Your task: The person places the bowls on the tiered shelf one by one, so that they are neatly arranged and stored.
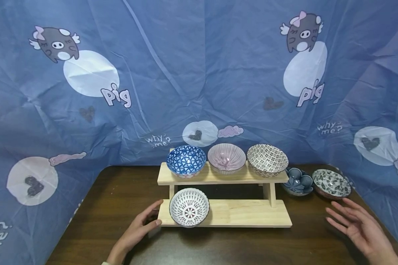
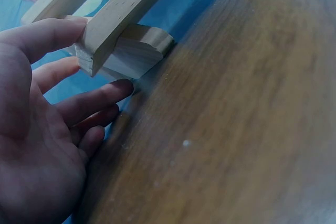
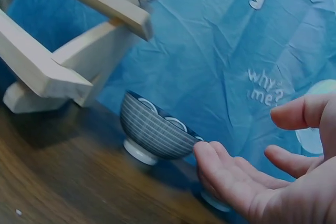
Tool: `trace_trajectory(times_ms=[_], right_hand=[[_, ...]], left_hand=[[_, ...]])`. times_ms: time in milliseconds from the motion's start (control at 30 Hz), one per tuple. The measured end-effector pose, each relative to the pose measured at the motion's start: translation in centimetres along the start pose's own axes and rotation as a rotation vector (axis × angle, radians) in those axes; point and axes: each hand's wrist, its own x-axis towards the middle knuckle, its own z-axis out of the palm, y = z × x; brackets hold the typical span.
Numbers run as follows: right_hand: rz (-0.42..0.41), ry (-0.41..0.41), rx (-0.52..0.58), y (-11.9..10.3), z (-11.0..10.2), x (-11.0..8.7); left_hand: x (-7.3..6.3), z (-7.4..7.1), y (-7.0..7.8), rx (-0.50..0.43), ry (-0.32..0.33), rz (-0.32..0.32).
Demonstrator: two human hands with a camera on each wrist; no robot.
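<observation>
A two-tier wooden display stand (image 1: 238, 213) sits on the table. My left hand (image 1: 137, 228) is at the left end of its lower board, thumb and forefinger pinching the board's end (image 2: 92, 51); the other fingers are loosely bent beside it. A white bowl with a dark radiating pattern (image 1: 189, 207) rests on the lower board near that hand. On the upper board stand a blue triangle-patterned bowl (image 1: 186, 160), a purple-striped bowl (image 1: 227, 157) and a brown-and-white patterned bowl (image 1: 267, 159). My right hand (image 1: 361, 228) is held open, fingers spread, in front of the leaf-patterned bowl (image 1: 331, 183).
Right of the stand, a dark blue-grey bowl with circles (image 1: 296, 182) sits beside the leaf-patterned one, close to the back edge of the brown table (image 1: 119, 191). A blue printed cloth (image 1: 185, 73) hangs behind and along both sides.
</observation>
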Motion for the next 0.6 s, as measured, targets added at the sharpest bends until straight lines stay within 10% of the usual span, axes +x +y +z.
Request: trace_trajectory(times_ms=[600], right_hand=[[0.01,0.519,-0.192,-2.1,-1.3,0.9]], left_hand=[[-0.1,-0.2,0.0,-0.001,0.003,0.008]])
